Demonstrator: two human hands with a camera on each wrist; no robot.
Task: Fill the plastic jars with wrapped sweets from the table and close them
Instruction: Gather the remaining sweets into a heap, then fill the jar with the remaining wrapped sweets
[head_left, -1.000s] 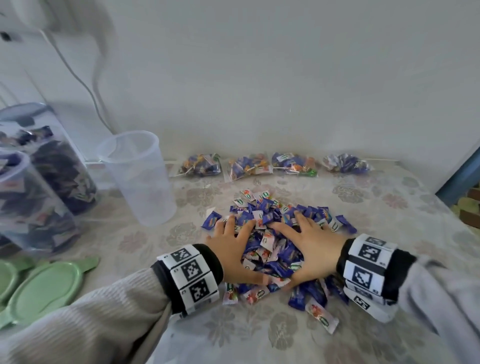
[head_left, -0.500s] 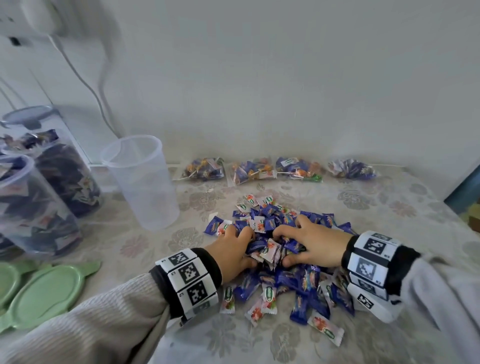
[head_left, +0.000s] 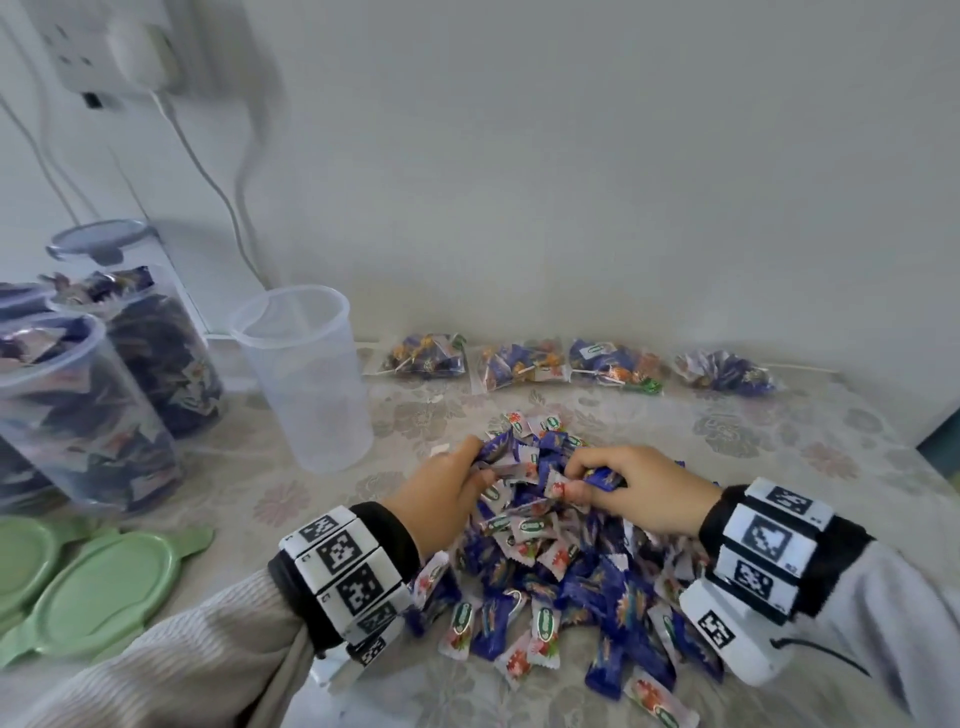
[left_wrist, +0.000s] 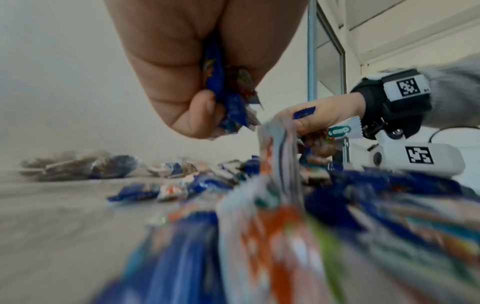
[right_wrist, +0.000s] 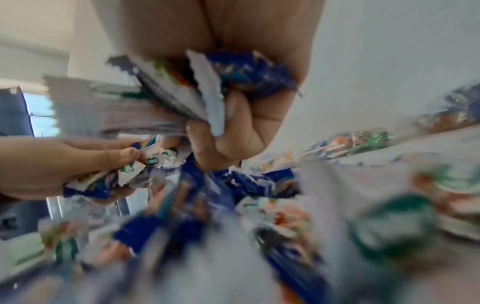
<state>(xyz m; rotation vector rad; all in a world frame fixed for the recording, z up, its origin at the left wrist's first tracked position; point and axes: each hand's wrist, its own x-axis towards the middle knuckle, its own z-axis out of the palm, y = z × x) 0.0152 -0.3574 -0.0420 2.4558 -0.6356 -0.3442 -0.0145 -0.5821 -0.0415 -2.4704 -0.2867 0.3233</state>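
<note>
So a second ago both hands were laid flat over the pile of wrapped sweets; now the fingers are curled in and the pile is being gathered up. A bunch of sweets is clamped in the left hand, and the left wrist view shows blue wrappers squeezed between palm and fingertips. Another bunch is gripped in the right hand. How many are held can't really be told, since the wrist views are pretty smeared. The rest of the pile is left on the floral tablecloth. The empty plastic jar stands just left of the pile, so both handfuls are probably meant for it. The green lids are lying off to the left, unused.
</note>
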